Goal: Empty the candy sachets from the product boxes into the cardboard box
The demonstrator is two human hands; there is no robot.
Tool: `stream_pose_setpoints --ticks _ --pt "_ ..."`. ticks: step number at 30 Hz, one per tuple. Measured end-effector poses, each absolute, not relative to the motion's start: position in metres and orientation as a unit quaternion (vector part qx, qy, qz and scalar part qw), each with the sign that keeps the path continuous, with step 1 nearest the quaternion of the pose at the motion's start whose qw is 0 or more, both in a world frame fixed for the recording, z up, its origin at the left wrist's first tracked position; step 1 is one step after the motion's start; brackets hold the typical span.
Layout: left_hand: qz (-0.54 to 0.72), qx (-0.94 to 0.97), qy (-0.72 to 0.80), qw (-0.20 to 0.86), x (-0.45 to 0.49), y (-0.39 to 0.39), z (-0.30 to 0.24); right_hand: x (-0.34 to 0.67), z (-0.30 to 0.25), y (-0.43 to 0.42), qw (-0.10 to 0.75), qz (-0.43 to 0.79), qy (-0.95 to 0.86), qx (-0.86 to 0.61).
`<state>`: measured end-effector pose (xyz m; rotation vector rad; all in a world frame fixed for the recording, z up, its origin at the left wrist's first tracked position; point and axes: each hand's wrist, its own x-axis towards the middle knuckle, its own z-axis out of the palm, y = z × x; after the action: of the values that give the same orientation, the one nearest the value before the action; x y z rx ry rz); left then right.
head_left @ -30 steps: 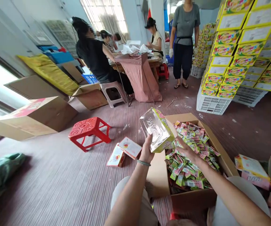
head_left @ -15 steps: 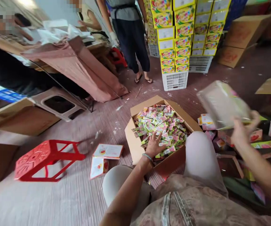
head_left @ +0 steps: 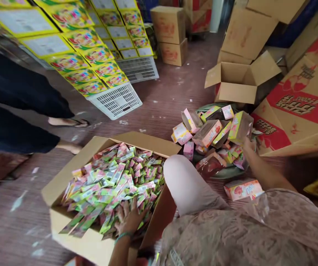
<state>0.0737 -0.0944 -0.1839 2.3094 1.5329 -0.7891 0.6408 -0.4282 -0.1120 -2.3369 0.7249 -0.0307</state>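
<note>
**Left hand in the sachets, right hand at the pile of small boxes**

The left hand [head_left: 130, 220] is laid palm down on the loose sachets [head_left: 111, 181], its fingers spread and partly sunk among them. The sachets, in green, pink and yellow, are heaped in an open brown carton [head_left: 145, 139] on the floor, just left of the person's bent knee [head_left: 183, 181]. White panels are printed on the sachets, but nothing on them can be read.

The right hand [head_left: 249, 146] is stretched out to a yellow-green small box [head_left: 240, 126] with a shiny clear face, at the right edge of a pile of pink and yellow boxes [head_left: 207, 133]. The hand is seen touching that box; its fingers are hidden behind it, so their grip cannot be told. Fruit pictures and short red characters are carried on these boxes, too small to read.

Bold red characters are printed on a big red-and-brown carton [head_left: 300, 103] to the right; they are blurred. Stacked yellow cartons [head_left: 92, 55] with white label panels are set on a white crate [head_left: 117, 99], beside another person's legs [head_left: 17, 92].
</note>
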Motion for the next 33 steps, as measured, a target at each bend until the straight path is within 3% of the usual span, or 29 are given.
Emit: stream_pose_setpoints --ticks 6,9,12,14,16,19,22,27,33 --pt "-0.313 0.799 0.483 0.174 0.081 -0.095 -0.162 0.621 -0.1 -0.38 0.256 -0.022 0.174 -0.951" --pt "-0.303 0.801 0.461 0.231 0.092 -0.099 -0.143 0.579 -0.086 -0.322 0.279 -0.067 -0.128 -0.949" --pt "-0.261 0.813 0.443 0.275 0.097 -0.089 -0.12 0.495 -0.069 -0.247 0.329 -0.05 -0.453 -0.827" --pt "-0.218 0.833 0.409 0.302 0.092 -0.078 -0.101 0.42 -0.066 -0.203 0.293 0.02 -0.623 -0.726" --pt "-0.165 0.834 0.41 0.33 0.077 -0.067 -0.083 0.346 -0.075 -0.172 0.191 0.101 -0.729 -0.649" --pt "-0.092 0.802 0.469 0.359 0.03 -0.053 -0.06 0.269 -0.11 -0.143 0.009 0.18 -0.784 -0.595" --pt "-0.02 0.709 0.619 0.339 -0.049 -0.043 -0.051 0.246 -0.152 -0.121 -0.116 0.208 -0.779 -0.58" --pt "0.059 0.375 0.889 0.257 -0.195 -0.049 -0.08 0.256 -0.192 -0.101 -0.193 0.186 -0.78 -0.565" --pt "0.123 0.037 0.965 0.228 -0.245 -0.009 -0.163 0.266 -0.202 -0.112 -0.24 0.152 -0.78 -0.558"
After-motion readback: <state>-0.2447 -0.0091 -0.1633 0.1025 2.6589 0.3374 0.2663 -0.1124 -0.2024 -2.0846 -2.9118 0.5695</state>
